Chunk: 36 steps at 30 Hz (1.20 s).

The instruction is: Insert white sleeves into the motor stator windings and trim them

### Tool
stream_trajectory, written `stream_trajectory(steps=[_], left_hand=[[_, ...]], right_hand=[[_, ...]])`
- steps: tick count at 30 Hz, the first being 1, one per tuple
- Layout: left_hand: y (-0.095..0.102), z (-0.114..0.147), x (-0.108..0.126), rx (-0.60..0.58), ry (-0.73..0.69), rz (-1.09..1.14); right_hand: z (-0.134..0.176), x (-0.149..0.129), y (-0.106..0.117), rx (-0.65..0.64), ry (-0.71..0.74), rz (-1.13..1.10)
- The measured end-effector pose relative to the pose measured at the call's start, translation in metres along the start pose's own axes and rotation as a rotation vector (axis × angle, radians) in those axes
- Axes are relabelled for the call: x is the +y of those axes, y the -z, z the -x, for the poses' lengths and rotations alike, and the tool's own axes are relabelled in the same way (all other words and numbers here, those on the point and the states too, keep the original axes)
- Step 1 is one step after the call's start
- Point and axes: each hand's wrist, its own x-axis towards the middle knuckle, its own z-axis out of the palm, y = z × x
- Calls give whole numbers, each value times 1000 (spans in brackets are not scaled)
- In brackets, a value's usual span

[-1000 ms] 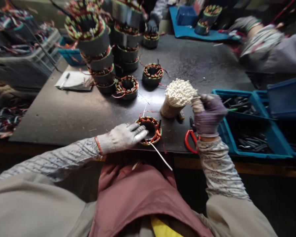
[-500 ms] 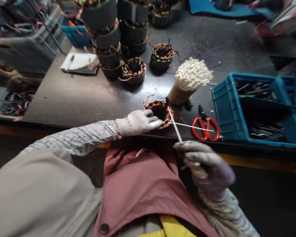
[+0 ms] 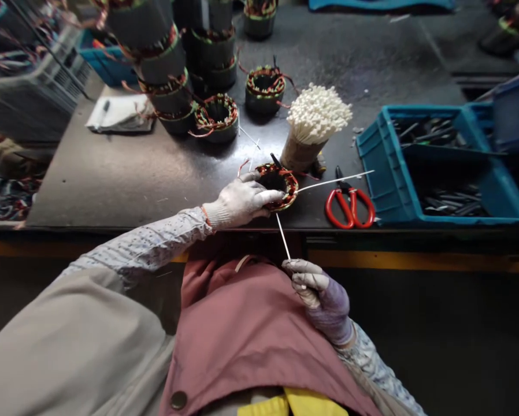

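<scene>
The left hand lies over the left side of a wound ring, fingers reaching into its opening; whether they clamp the wall, I cannot tell. The ring rests on the table near its front edge. In front of the person's body, the right hand has fingers and thumb pinched together on a white strip — its far end is close to the ring's near side, contact unclear. A second strip runs rightward from the ring across the pliers, which lie with red handles spread, beside a blue bin. Just behind the ring stands a cup packed with strips; two more rings sit farther back — beside a stack of others.
</scene>
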Motion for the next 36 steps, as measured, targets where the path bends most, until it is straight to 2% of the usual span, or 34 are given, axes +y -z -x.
stream_trajectory(steps=[4,7,10,12,14,16,19,21,25,28,32,36], left_hand=[[5,-1,4,-63,38,26],[8,-1,10,-53,119,60],[7,0,21,42,302,123],[4,2,30,138,437,202],[-1,4,35,238,511,295],[-6,5,36,313,460,341],[-10,6,33,388,263,316],[-11,6,30,420,190,300],[-12,5,26,393,161,293],[-14,5,26,430,127,269],[-16,5,26,506,114,258],[-19,5,26,496,112,246]], right_hand=[[-1,12,-2,12,-1,26],[-19,29,-13,23,10,46],[-49,45,-27,147,43,62],[-68,50,-33,228,17,60],[-78,49,-35,252,-35,55],[-80,43,-33,248,-53,82],[-77,26,-26,235,-31,177],[-80,15,-22,191,-16,243],[-97,13,-23,142,15,362],[-107,20,-26,107,-14,404],[-104,17,-23,52,-26,393],[-103,18,-22,69,-57,398]])
